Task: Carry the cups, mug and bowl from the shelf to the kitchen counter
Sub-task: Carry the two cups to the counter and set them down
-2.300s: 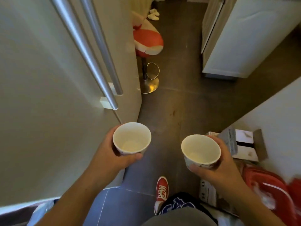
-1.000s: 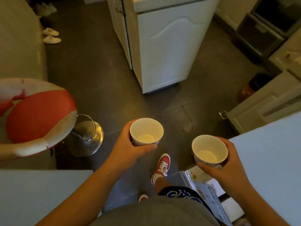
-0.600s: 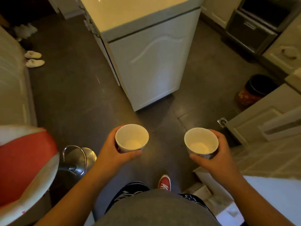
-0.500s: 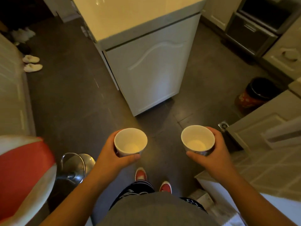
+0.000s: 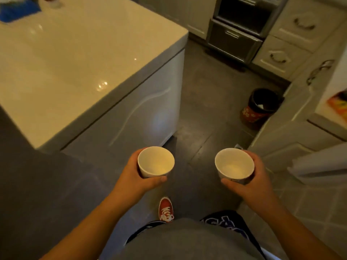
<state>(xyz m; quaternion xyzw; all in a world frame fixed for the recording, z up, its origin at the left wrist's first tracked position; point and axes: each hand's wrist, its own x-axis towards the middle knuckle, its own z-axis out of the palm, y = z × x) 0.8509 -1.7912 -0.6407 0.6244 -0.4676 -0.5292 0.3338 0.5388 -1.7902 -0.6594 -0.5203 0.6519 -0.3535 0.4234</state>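
The kitchen counter (image 5: 78, 59), a glossy cream top on a white cabinet body, fills the upper left, and everything else is placed from it. At its far left corner lies a blurred blue item (image 5: 17, 9), too unclear to name. Just off the counter's near right corner, over the dark floor (image 5: 204, 94), the left hand (image 5: 139, 178) holds a white cup (image 5: 155, 162): the thumb lies across the near side of the wall and the fingers curl round the far side, so the grasp is closed on the cup. The cup is upright, its mouth open to the camera and its inside bare, and it hangs in the air beside the counter, not on it. Below it, nearer the person than the counter, a red shoe (image 5: 165, 209) stands on the floor above a grey shirt and dark printed shorts. Farther right of the counter, the right hand (image 5: 251, 182) wraps a second white cup (image 5: 234, 166) in the same way, thumb at the near side and fingers behind, clasped firmly; this cup too is upright, held level with the first and apart from it. Beyond it, well to the right of the counter, a dark bin with a red patterned base (image 5: 260, 107) sits on the floor against pale cabinets (image 5: 289, 44) with curved handles, and a dark oven front (image 5: 240, 29) stands to the counter's far right.
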